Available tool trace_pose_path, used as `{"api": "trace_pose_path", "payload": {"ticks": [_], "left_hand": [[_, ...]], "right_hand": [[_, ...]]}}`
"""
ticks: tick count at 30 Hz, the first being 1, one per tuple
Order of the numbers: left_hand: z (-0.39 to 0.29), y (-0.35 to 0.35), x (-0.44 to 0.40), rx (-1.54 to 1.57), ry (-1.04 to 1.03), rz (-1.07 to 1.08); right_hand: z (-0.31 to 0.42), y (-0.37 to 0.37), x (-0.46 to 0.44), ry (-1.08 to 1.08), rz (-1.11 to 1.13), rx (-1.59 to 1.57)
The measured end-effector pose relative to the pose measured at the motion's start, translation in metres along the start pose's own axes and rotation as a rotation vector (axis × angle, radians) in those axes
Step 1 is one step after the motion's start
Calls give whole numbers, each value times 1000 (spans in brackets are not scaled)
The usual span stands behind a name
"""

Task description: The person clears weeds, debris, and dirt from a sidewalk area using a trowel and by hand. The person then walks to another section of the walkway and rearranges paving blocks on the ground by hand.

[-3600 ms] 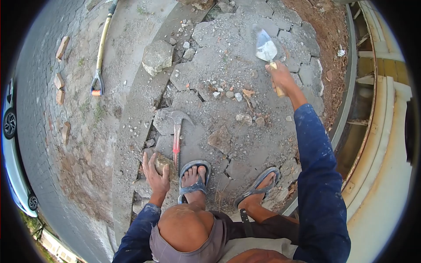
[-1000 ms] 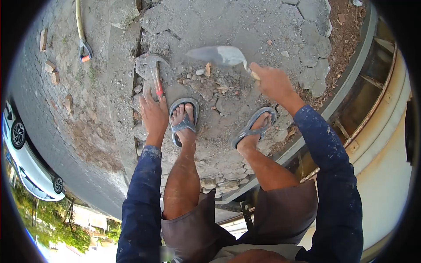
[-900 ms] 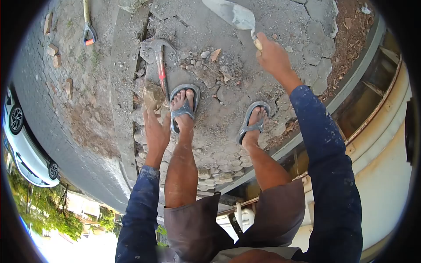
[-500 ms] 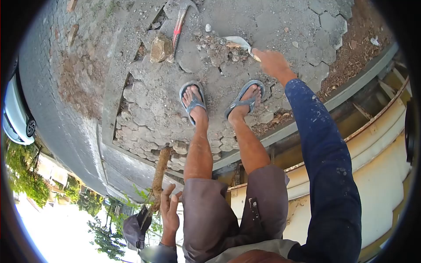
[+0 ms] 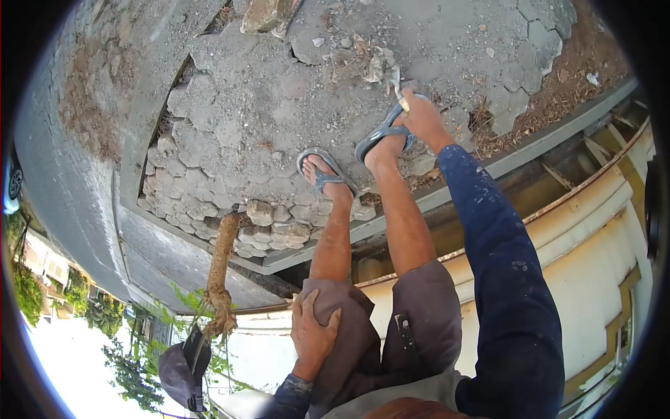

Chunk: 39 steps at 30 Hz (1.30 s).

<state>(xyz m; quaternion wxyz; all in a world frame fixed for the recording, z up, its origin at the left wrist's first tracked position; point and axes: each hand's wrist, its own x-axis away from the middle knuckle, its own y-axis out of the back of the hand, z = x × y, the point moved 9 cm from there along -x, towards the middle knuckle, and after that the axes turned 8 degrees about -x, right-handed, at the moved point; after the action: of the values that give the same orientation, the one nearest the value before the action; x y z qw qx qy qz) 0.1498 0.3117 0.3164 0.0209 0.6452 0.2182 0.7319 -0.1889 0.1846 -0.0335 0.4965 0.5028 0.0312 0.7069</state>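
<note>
My right hand (image 5: 421, 120) is closed round the handle of a trowel (image 5: 396, 78), just beyond my right sandal. Rubble (image 5: 359, 61) lies against the trowel's blade, which is partly hidden. On my left thigh rests my left hand (image 5: 313, 328), fingers spread and holding nothing. Both feet, in grey-blue sandals (image 5: 328, 179), stand on the grey paving (image 5: 244, 119). A large stone (image 5: 264, 14) sits at the top edge, beside a small part of the hammer (image 5: 292, 14).
A cut tree trunk (image 5: 222, 255) rises at the lower left, with a cap (image 5: 185, 370) hanging on it. Loose stones (image 5: 260, 213) line the paving's near edge. A concrete kerb (image 5: 516, 155) and a rusty-edged wall (image 5: 558, 237) run along the right.
My left hand has come down from the air onto my left thigh. The trowel has moved nearer my feet. My feet have shifted, and the stone and hammer now appear higher as the view tilts.
</note>
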Motion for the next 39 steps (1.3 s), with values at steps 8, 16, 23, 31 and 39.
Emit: {"api": "trace_pose_path", "payload": {"ticks": [8, 16, 23, 31, 39], "left_hand": [[36, -34, 8, 51, -7, 44], [39, -60, 19, 164, 3, 3], [40, -61, 24, 219, 5, -61], [48, -77, 24, 193, -15, -69], [58, -75, 26, 191, -22, -35]], "right_hand": [[-5, 74, -48, -196, -670, -105], [43, 30, -83, -59, -348, -43], [70, -41, -2, -16, 113, 226], [68, -38, -60, -174, -405, -344], [84, -106, 50, -72, -103, -105]]}}
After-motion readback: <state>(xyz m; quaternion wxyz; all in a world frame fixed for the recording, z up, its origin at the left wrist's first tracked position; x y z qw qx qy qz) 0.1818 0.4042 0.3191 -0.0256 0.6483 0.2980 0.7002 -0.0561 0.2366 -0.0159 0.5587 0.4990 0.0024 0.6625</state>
